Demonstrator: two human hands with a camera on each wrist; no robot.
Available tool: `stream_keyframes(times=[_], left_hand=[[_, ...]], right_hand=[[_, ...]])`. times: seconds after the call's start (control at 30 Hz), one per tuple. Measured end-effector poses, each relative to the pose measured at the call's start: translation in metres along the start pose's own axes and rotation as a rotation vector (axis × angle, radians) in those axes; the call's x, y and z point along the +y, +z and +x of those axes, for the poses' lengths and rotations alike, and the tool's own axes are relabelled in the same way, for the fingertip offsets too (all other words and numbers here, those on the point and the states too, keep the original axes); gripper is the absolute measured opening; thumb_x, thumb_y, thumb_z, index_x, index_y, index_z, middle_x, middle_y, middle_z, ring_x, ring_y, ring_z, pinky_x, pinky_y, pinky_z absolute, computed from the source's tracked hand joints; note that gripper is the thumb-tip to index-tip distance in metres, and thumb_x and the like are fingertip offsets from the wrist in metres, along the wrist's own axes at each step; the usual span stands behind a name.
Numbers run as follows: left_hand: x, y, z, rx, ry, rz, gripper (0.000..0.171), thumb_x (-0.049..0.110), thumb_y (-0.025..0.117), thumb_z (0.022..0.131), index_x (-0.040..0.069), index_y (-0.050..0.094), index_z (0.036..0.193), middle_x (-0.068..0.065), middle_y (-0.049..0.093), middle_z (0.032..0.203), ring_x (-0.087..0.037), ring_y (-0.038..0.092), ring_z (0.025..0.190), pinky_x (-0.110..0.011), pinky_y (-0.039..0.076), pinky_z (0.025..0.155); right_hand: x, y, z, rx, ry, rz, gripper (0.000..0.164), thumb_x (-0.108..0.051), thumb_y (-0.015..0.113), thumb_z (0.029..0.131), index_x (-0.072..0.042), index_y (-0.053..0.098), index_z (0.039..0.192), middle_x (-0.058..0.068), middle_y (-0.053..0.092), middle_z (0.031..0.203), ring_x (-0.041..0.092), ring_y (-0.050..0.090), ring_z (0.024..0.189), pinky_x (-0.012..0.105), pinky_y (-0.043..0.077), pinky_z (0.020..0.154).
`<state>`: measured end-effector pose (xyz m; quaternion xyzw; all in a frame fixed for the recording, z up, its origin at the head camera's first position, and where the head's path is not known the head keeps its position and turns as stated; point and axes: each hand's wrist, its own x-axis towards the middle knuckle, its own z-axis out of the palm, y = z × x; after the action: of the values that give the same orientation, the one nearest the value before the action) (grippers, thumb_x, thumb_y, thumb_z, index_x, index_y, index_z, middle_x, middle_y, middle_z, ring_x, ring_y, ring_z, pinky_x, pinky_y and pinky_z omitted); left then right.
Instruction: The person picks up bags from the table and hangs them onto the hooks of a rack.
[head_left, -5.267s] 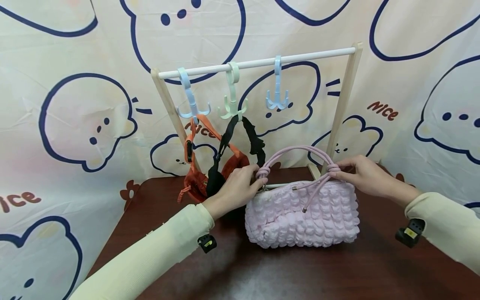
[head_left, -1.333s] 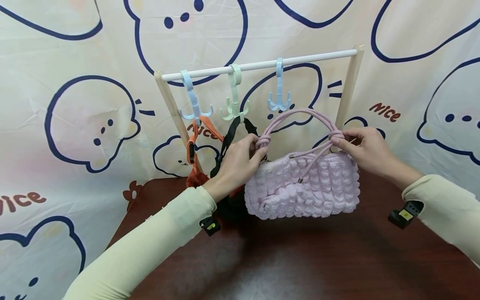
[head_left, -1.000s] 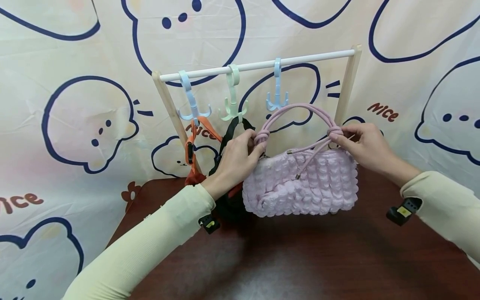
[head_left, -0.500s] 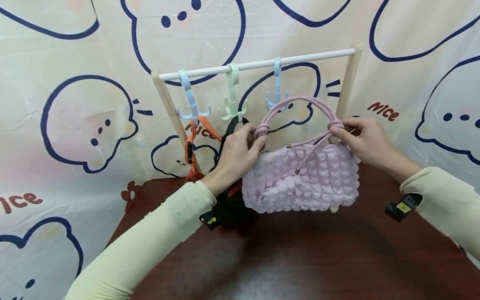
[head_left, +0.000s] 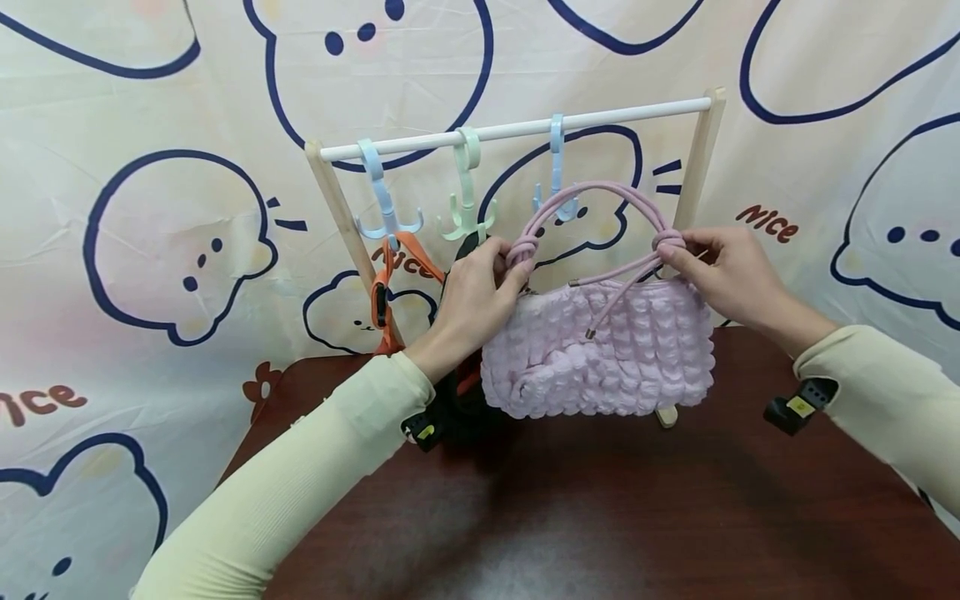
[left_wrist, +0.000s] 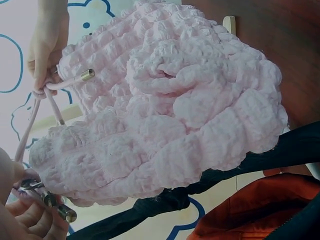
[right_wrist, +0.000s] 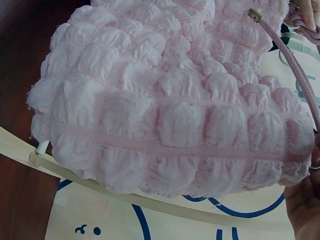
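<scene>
A puffy pink handbag (head_left: 600,350) hangs above the table, its looped cord handle (head_left: 592,190) arching up in front of the right-hand blue hook (head_left: 557,158). My left hand (head_left: 480,296) pinches the knot at the handle's left end. At the other end, my right hand (head_left: 731,271) pinches the second knot. Both wrist views show the quilted bag (left_wrist: 150,100) close up, with metal-tipped cord ends. The handle's arch overlaps the blue hook's prongs; whether they touch, I cannot tell.
A white rail (head_left: 517,129) on wooden posts carries a left blue hook (head_left: 382,196) and a green hook (head_left: 465,187). An orange bag's strap (head_left: 386,292) hangs from the left one. A black bag (head_left: 465,408) sits behind my left forearm, above the dark table (head_left: 585,517).
Both hands have lifted the pink handbag off the table, raising its handle up to the right-hand blue hook. Over the last second it keeps rising slightly; the grips stay the same.
</scene>
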<state>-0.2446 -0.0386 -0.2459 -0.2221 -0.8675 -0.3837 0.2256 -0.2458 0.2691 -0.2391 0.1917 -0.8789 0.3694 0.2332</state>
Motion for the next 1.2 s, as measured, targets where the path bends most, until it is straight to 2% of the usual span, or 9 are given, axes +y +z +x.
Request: stream_keyframes(times=[0.07,0.17,0.33,0.4,0.47,0.67,0.9,1.1,1.2], left_hand=[[0.0,0.0,0.002,0.005,0.003,-0.002,0.02,0.029,0.062,0.101,0.01,0.065,0.106,-0.002,0.059,0.077,-0.017,0.052,0.069,-0.029,0.04,0.063],[0.0,0.0,0.004,0.01,0.007,-0.007,0.02,0.028,0.063,0.101,0.009,0.065,0.107,-0.002,0.059,0.077,-0.017,0.051,0.067,-0.029,0.039,0.062],[-0.001,-0.001,0.005,0.01,0.001,-0.007,0.019,0.028,0.062,0.101,0.01,0.064,0.105,-0.002,0.058,0.076,-0.017,0.051,0.066,-0.029,0.038,0.061],[-0.001,-0.002,0.006,0.011,-0.004,0.0,0.019,0.029,0.062,0.101,0.01,0.064,0.104,-0.002,0.057,0.076,-0.017,0.051,0.066,-0.029,0.039,0.061],[-0.001,-0.002,0.006,0.01,-0.009,0.005,0.019,0.029,0.062,0.101,0.01,0.063,0.104,-0.002,0.057,0.076,-0.018,0.051,0.067,-0.029,0.039,0.061],[-0.003,-0.002,0.007,0.004,-0.023,0.019,0.02,0.031,0.062,0.101,0.011,0.064,0.104,-0.003,0.058,0.077,-0.018,0.052,0.067,-0.029,0.04,0.062],[-0.004,-0.002,0.008,-0.019,-0.042,0.019,0.022,0.032,0.061,0.102,0.01,0.064,0.106,-0.003,0.058,0.077,-0.018,0.052,0.067,-0.03,0.04,0.06],[-0.005,-0.001,0.008,-0.025,-0.047,0.017,0.023,0.032,0.061,0.102,0.01,0.065,0.107,-0.003,0.059,0.077,-0.018,0.053,0.066,-0.029,0.041,0.06],[-0.006,-0.001,0.008,-0.027,-0.045,0.021,0.023,0.032,0.061,0.102,0.01,0.065,0.107,-0.003,0.06,0.077,-0.017,0.053,0.066,-0.029,0.041,0.06]], right_hand=[[-0.001,0.0,0.001,0.005,-0.005,-0.001,0.027,-0.021,0.065,0.1,0.002,0.075,0.11,-0.024,0.061,0.07,0.004,0.054,0.06,0.019,0.045,0.05],[-0.002,0.0,0.003,0.007,-0.004,-0.018,0.028,-0.022,0.065,0.1,0.002,0.075,0.11,-0.017,0.063,0.072,0.004,0.054,0.06,0.019,0.045,0.05],[-0.003,0.002,0.006,0.006,-0.019,-0.024,0.027,-0.021,0.065,0.1,0.002,0.075,0.111,0.011,0.072,0.08,0.004,0.055,0.06,0.019,0.046,0.051],[-0.003,0.003,0.006,0.006,-0.028,-0.019,0.027,-0.02,0.065,0.1,0.003,0.075,0.111,0.019,0.072,0.084,0.003,0.056,0.06,0.018,0.046,0.051],[-0.003,0.004,0.007,0.003,-0.03,-0.018,0.028,-0.02,0.064,0.1,0.003,0.075,0.111,0.022,0.072,0.086,0.003,0.055,0.06,0.018,0.046,0.051],[-0.002,0.006,0.008,-0.006,-0.024,-0.02,0.029,-0.022,0.063,0.101,0.003,0.075,0.111,0.023,0.071,0.087,0.004,0.055,0.061,0.019,0.046,0.051],[0.0,0.009,0.01,-0.019,-0.029,-0.034,0.026,-0.021,0.064,0.1,0.001,0.076,0.108,0.009,0.068,0.076,0.006,0.052,0.059,0.021,0.043,0.049],[-0.001,0.011,0.009,-0.035,-0.003,-0.038,0.028,-0.024,0.063,0.101,0.0,0.076,0.11,0.015,0.067,0.078,0.007,0.049,0.059,0.022,0.041,0.049],[-0.002,0.012,0.008,-0.036,0.006,-0.037,0.028,-0.024,0.063,0.101,-0.001,0.076,0.11,0.013,0.067,0.077,0.008,0.05,0.059,0.022,0.041,0.049]])
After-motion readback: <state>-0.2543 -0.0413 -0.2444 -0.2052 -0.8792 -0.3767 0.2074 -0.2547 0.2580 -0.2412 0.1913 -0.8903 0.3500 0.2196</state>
